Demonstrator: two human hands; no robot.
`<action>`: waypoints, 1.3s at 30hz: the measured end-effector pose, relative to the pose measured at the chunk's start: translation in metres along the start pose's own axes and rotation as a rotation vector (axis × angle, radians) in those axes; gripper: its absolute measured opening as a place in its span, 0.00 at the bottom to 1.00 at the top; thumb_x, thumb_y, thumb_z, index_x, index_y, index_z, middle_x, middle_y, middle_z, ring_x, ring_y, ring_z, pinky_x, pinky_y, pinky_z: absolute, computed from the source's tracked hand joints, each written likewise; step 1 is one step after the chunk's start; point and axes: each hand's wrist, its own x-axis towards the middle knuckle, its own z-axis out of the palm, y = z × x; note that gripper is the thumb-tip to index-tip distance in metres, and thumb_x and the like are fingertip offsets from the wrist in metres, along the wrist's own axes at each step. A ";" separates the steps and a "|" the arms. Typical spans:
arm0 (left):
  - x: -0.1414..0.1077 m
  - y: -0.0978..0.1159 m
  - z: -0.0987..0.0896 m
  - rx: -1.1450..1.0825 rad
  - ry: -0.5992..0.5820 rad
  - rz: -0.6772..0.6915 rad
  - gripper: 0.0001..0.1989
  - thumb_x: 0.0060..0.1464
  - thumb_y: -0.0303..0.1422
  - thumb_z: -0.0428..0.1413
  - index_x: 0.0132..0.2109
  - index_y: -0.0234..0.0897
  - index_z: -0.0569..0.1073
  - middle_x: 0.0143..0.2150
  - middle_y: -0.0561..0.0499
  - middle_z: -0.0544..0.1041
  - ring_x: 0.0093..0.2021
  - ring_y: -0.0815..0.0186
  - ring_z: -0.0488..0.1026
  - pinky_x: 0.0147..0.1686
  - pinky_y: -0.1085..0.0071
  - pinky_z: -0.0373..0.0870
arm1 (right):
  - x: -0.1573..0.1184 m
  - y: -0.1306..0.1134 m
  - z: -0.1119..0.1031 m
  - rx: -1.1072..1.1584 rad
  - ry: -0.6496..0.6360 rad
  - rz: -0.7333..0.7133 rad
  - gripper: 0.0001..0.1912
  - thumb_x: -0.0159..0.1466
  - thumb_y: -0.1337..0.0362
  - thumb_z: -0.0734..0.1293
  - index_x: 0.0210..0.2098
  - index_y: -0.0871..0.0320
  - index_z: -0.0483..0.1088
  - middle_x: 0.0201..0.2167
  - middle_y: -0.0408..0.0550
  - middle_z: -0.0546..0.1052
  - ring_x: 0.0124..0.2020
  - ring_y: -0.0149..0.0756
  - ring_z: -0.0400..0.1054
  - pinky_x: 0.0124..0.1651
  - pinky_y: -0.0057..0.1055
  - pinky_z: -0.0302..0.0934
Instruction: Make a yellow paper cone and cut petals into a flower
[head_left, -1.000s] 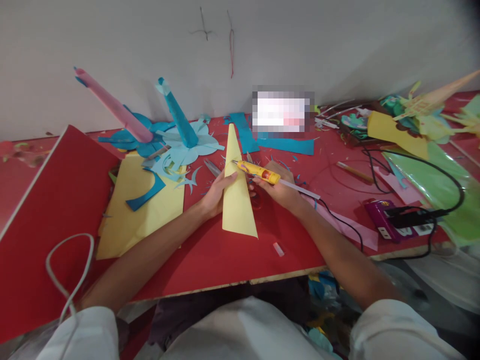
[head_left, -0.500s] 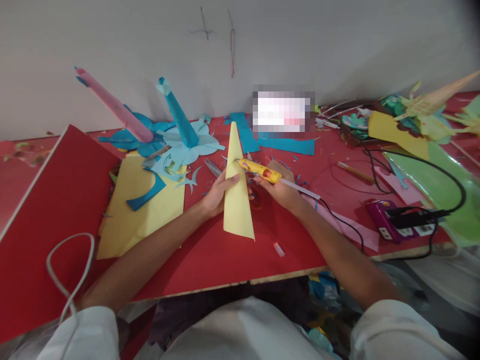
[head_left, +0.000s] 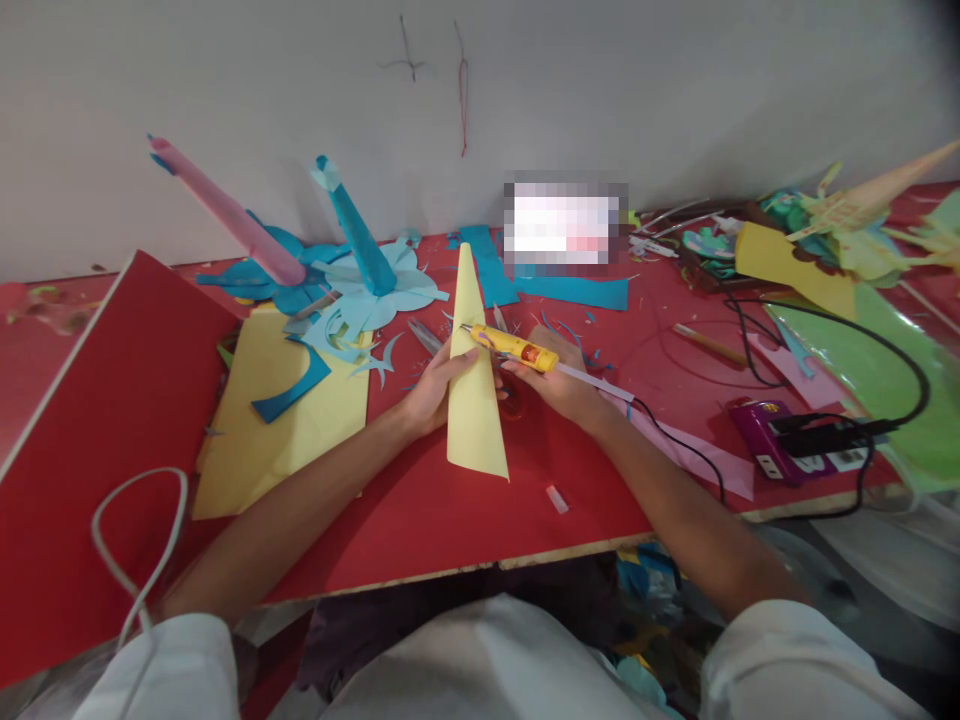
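A pale yellow paper cone (head_left: 475, 420) stands in the middle, its narrow end pointing toward the wall. My left hand (head_left: 435, 392) grips it around the middle, thumb on the front face and fingers behind. In my right hand (head_left: 559, 378) is a yellow hot glue gun (head_left: 517, 348) with a clear glue stick (head_left: 596, 382) sticking out of its back. The gun's metal tip lies at the cone's surface, above my left thumb. Whether glue is coming out is too small to tell. Scissors (head_left: 426, 337) lie behind my left hand.
Pink (head_left: 232, 215) and blue (head_left: 364, 235) paper cones on petal bases stand back left. A yellow sheet (head_left: 300, 450) and red board (head_left: 97, 430) lie left. A purple power strip (head_left: 776, 440) with black cables sits right. A short glue stick piece (head_left: 556, 499) lies near the front edge.
The glue gun has shifted slightly left, its tip now farther across the cone's face. My left hand and the cone stay almost in place.
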 end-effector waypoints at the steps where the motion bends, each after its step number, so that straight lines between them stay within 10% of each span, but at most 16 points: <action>1: 0.000 0.000 0.000 -0.001 -0.004 0.001 0.29 0.53 0.43 0.69 0.55 0.39 0.65 0.34 0.47 0.82 0.33 0.52 0.84 0.33 0.59 0.81 | 0.000 0.000 0.000 -0.001 0.000 0.001 0.26 0.75 0.37 0.59 0.33 0.51 0.65 0.32 0.49 0.75 0.34 0.42 0.72 0.36 0.37 0.63; 9: 0.001 0.001 0.000 -0.053 -0.006 -0.019 0.31 0.55 0.55 0.65 0.53 0.34 0.72 0.35 0.42 0.83 0.38 0.49 0.85 0.35 0.60 0.82 | 0.001 0.002 0.001 -0.036 0.064 0.030 0.25 0.74 0.38 0.61 0.36 0.52 0.71 0.34 0.50 0.77 0.36 0.44 0.74 0.37 0.38 0.66; 30: 0.000 -0.003 0.005 -0.006 0.111 0.024 0.34 0.48 0.37 0.71 0.59 0.41 0.65 0.37 0.50 0.83 0.34 0.54 0.84 0.33 0.61 0.80 | 0.000 -0.002 0.000 0.023 -0.024 0.047 0.27 0.74 0.36 0.60 0.33 0.51 0.67 0.31 0.49 0.74 0.34 0.44 0.72 0.36 0.38 0.63; 39: 0.001 0.001 0.000 -0.081 0.039 -0.091 0.32 0.57 0.56 0.63 0.53 0.32 0.75 0.38 0.41 0.84 0.37 0.50 0.85 0.37 0.59 0.82 | 0.000 0.003 0.003 -0.052 0.074 0.063 0.28 0.74 0.35 0.59 0.35 0.53 0.69 0.34 0.52 0.77 0.36 0.46 0.73 0.36 0.39 0.64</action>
